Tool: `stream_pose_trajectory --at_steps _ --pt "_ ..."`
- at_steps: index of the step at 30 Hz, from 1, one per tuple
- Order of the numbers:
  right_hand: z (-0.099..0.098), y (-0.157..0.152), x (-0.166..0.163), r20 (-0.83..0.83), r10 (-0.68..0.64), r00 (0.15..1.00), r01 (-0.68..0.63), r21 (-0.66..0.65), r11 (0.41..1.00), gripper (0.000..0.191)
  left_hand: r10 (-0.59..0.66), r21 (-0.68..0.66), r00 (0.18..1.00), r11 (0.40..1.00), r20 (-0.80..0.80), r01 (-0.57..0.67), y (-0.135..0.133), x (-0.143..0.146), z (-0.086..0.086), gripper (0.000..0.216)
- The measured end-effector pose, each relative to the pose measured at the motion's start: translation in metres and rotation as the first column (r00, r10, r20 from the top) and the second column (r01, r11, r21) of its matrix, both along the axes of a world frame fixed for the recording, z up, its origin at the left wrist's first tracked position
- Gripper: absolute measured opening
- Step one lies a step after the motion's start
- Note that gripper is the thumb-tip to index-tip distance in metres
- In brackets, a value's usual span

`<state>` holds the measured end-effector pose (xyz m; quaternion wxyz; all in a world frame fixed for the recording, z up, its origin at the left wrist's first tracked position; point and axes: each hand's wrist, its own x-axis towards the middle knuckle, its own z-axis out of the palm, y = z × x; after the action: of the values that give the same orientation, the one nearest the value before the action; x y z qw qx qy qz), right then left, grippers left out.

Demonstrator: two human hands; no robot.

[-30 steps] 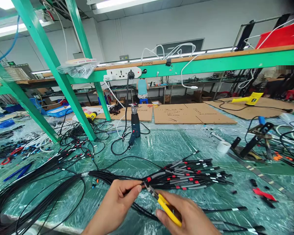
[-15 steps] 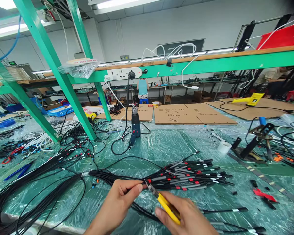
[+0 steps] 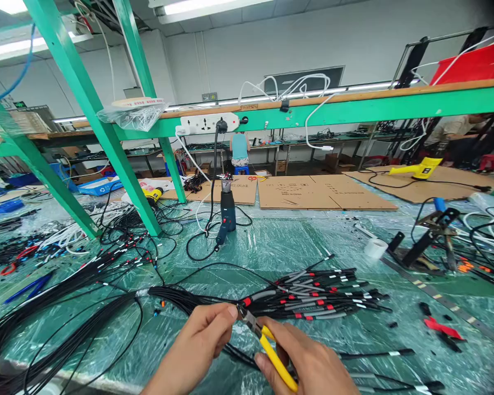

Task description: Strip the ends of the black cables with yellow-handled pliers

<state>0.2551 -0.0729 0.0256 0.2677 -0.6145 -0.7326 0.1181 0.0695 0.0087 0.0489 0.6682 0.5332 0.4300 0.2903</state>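
Yellow-handled pliers (image 3: 269,351) gripped by right hand (image 3: 310,357), long axis slanting forward-left, nose beside left hand (image 3: 200,343), fingertips pinched, contents unclear.

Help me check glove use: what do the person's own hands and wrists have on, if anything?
The left hand and right hand are bare, with no gloves, rings or wristbands showing. No sleeve of this person comes into the frame.
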Motion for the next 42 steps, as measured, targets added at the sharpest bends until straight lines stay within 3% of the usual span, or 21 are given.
stream_pose_trajectory --at_steps 3,7,12,27,33,39,42 --pt "-0.006 -0.001 -0.002 0.135 -0.068 0.988 0.053 0.112 0.992 0.046 -0.09 0.057 0.994 0.995 0.068 0.087 -0.002 0.0 -0.003 0.049" --pt "-0.006 0.001 -0.005 0.222 -0.18 0.958 0.12 0.257 0.959 0.063 -0.076 0.097 0.985 0.993 0.153 0.061 -0.003 0.0 -0.006 0.041" --pt "-0.003 0.004 -0.005 0.259 -0.189 0.947 0.115 0.278 0.954 0.066 -0.044 0.113 0.978 0.993 0.203 0.021 -0.005 -0.001 -0.01 0.046" --pt "-0.01 0.009 -0.003 0.414 -0.237 0.879 0.062 0.395 0.917 0.06 0.006 0.349 0.997 0.937 -0.073 0.02 -0.009 0.003 -0.003 0.046" --pt "-0.018 0.007 -0.001 0.4 -0.198 0.895 0.046 0.358 0.933 0.053 0.021 0.349 0.996 0.937 -0.092 0.013 -0.009 0.003 -0.005 0.044" --pt "-0.018 0.003 -0.003 0.23 -0.025 0.973 -0.007 0.139 0.99 0.043 -0.01 0.307 0.992 0.95 -0.127 0.049 -0.005 -0.003 -0.005 0.045" --pt "-0.013 0.003 -0.001 0.264 -0.086 0.961 0.029 0.212 0.977 0.045 -0.008 0.324 0.986 0.944 -0.168 0.063 -0.002 -0.007 -0.003 0.049"
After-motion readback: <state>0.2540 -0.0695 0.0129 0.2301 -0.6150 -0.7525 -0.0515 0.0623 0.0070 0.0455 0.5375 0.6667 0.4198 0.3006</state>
